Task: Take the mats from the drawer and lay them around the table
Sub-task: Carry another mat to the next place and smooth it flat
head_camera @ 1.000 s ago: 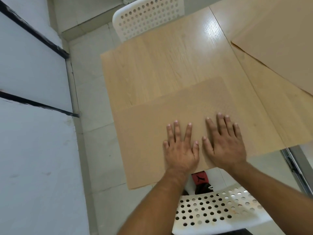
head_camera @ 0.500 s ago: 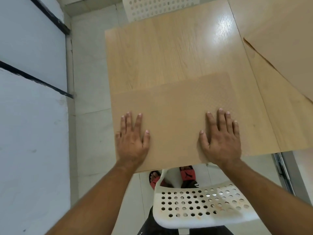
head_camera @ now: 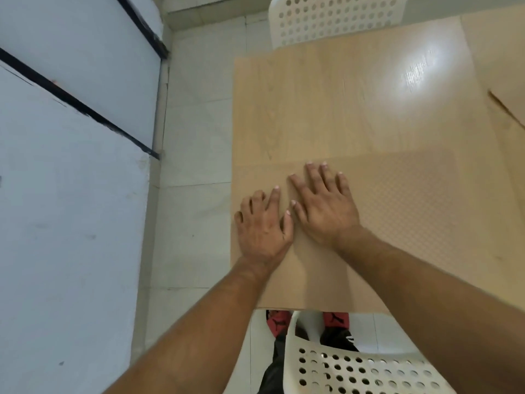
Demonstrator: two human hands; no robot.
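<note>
A tan textured mat [head_camera: 403,211] lies flat on the near end of the light wooden table [head_camera: 326,109], its near edge at the table's front edge. My left hand [head_camera: 262,226] rests palm down on the mat's left part, close to the table's left edge, fingers spread. My right hand [head_camera: 324,206] lies flat right beside it, fingers apart, touching the left thumb. Neither hand holds anything. A second tan mat [head_camera: 508,103] shows at the far right edge of the view.
A white perforated chair [head_camera: 355,362] stands just below the table's near edge, with red slippers [head_camera: 279,322] behind it on the tiled floor. Another white perforated chair [head_camera: 335,18] is at the table's far end. A white wall panel with black strips [head_camera: 71,166] runs along the left.
My left hand slid out to the mat's left edge. My right hand then moved left to meet it. The mat now sits squarer with the table's front edge.
</note>
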